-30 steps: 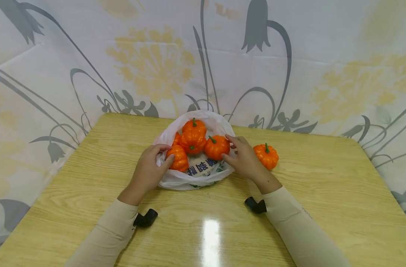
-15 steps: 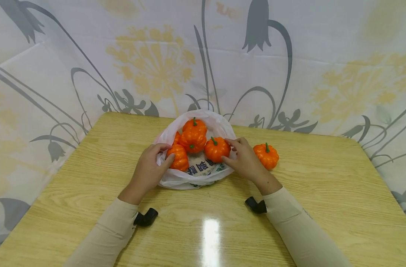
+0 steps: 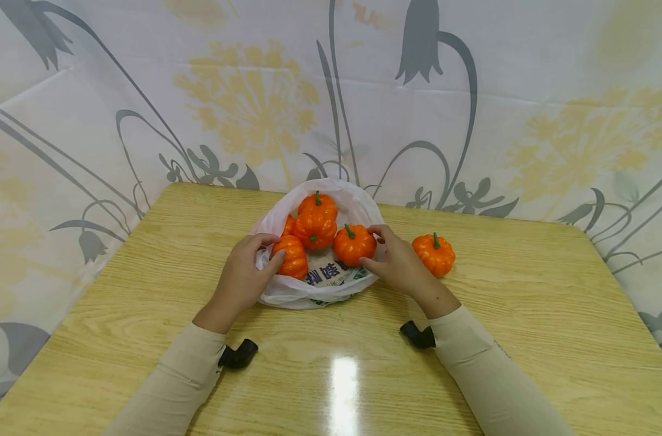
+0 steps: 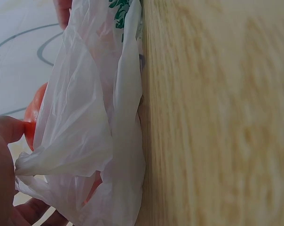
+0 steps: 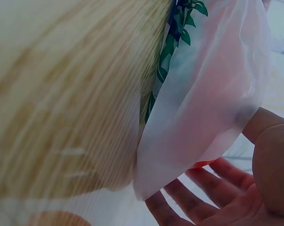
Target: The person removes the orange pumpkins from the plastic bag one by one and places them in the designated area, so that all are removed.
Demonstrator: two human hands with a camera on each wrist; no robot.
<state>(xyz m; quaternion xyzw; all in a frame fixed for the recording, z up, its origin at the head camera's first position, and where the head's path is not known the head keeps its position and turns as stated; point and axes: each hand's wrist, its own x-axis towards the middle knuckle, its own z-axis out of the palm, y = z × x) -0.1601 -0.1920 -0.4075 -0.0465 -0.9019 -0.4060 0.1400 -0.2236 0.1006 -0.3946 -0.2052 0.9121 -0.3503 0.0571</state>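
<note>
Evidently, a ribbed orange pumpkin [image 3: 291, 259] is held between the thumb and curved fingers of the left hand [image 3: 245, 266], and a green-stemmed pumpkin [image 3: 355, 246] is cupped at its right side by the half-curled right hand [image 3: 395, 259]. Both lie in a white plastic bag [image 3: 298, 297], its wall straddled by each hand's thumb and fingers. Behind, more pumpkins [image 3: 316, 229] are heaped inside. Outside, a loose pumpkin [image 3: 434, 256] is seen right of the right hand, on the wood-grain table [image 3: 532, 303], which is backed by floral-printed fabric [image 3: 374, 109].
</note>
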